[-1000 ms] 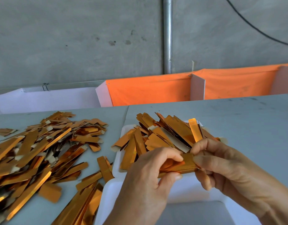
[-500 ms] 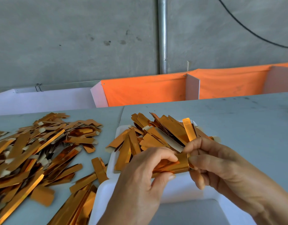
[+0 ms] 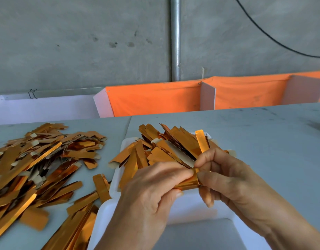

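Both hands hold one shiny gold card strip (image 3: 189,181) above a white tray (image 3: 117,179). My left hand (image 3: 150,192) pinches the strip's left part between thumb and curled fingers. My right hand (image 3: 226,179) pinches its right end, where a flap (image 3: 201,141) stands bent upward. Much of the strip is hidden behind my fingers. A heap of similar gold strips (image 3: 164,148) lies in the far part of the tray, just behind my hands.
A large loose pile of gold strips (image 3: 34,163) covers the grey table (image 3: 272,141) at the left. A second white tray (image 3: 105,217) sits near me. Orange cloth dividers (image 3: 155,100) and a concrete wall with a metal pipe (image 3: 175,38) stand behind.
My hands have come closer together on the strip, fingertips now almost touching. The camera view has shifted slightly; the piles stay where they were.
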A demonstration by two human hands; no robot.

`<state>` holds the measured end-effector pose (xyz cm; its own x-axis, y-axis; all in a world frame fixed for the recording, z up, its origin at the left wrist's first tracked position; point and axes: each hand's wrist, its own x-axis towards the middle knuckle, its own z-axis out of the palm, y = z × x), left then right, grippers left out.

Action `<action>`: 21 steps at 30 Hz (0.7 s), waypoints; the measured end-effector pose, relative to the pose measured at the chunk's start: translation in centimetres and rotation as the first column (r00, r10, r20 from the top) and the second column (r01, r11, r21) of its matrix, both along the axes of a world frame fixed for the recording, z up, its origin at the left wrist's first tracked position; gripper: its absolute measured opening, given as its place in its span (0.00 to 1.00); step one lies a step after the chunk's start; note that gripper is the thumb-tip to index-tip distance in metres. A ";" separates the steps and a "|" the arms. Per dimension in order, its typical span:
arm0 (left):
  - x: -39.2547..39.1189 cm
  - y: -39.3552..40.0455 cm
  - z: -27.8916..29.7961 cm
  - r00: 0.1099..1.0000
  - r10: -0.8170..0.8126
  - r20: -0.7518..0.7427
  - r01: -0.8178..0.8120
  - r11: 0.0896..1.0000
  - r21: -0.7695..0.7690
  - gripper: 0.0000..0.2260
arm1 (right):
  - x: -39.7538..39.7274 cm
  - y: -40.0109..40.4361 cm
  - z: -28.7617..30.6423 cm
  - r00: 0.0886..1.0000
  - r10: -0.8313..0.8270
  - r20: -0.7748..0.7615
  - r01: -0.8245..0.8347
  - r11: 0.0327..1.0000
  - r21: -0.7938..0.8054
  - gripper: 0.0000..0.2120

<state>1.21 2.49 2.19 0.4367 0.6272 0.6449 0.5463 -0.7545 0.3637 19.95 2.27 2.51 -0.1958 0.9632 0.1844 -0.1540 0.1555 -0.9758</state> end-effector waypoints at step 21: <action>-0.1 0.4 -0.7 0.951 -0.166 0.261 0.224 0.951 -0.213 0.18 | 0.4 1.2 -1.5 0.940 0.175 -0.291 -0.214 0.971 -0.107 0.16</action>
